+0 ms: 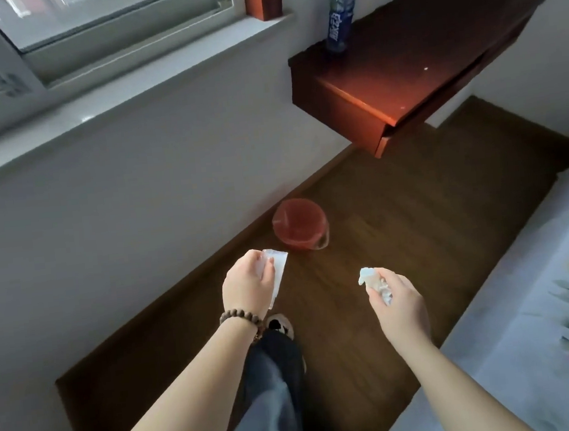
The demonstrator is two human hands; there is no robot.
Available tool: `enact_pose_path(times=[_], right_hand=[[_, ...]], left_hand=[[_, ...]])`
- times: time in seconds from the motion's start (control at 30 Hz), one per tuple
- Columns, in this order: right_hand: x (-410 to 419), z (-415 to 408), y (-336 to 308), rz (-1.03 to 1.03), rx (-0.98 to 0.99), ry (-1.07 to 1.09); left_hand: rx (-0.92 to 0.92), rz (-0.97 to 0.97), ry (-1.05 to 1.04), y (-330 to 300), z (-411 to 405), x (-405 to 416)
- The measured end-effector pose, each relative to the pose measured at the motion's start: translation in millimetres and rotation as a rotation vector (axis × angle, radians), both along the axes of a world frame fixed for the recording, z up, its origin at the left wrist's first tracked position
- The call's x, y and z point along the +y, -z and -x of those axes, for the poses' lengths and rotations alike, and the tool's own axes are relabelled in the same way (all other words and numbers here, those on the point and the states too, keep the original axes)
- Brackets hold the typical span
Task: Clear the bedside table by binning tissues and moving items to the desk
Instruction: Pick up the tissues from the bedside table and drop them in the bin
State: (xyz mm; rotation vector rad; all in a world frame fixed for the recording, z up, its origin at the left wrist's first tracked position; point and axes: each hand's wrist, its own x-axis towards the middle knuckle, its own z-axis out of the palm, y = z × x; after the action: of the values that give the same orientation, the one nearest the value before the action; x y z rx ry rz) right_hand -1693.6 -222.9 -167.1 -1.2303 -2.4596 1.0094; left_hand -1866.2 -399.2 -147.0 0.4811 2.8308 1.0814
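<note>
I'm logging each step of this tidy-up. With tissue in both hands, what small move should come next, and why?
Probably carry both hands forward over the red bin and let go. The left hand and right hand each hold a white tissue, and the bin stands open on the floor just ahead.

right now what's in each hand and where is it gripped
Left hand pinches a flat white tissue pack at its upper end. Right hand holds a crumpled tissue by its lower part in the fingertips.
</note>
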Motion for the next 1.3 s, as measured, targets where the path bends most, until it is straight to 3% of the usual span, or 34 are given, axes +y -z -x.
enact_pose_path(times=[0.3,0.57,0.77,1.07,1.2,1.3], right_hand=[[100,156,38,0.060,-0.123,0.004],[178,254,90,0.117,-0.228,-0.126],[227,301,165,0.147,-0.258,-0.198],[275,341,291,0.175,-0.221,-0.359],[280,353,307,0.176,-0.226,-0.398],[275,368,310,0.167,-0.185,-0.421]], left_hand=[[-0.155,0.044,-0.010,61,157,103],[-0.334,0.096,0.017,128,253,188],[-0.546,0.068,-0.063,231,283,246],[-0.679,0.084,-0.125,396,295,289],[-0.515,0.248,-0.117,405,288,276],[-0.397,0.267,-0.153,389,281,260]])
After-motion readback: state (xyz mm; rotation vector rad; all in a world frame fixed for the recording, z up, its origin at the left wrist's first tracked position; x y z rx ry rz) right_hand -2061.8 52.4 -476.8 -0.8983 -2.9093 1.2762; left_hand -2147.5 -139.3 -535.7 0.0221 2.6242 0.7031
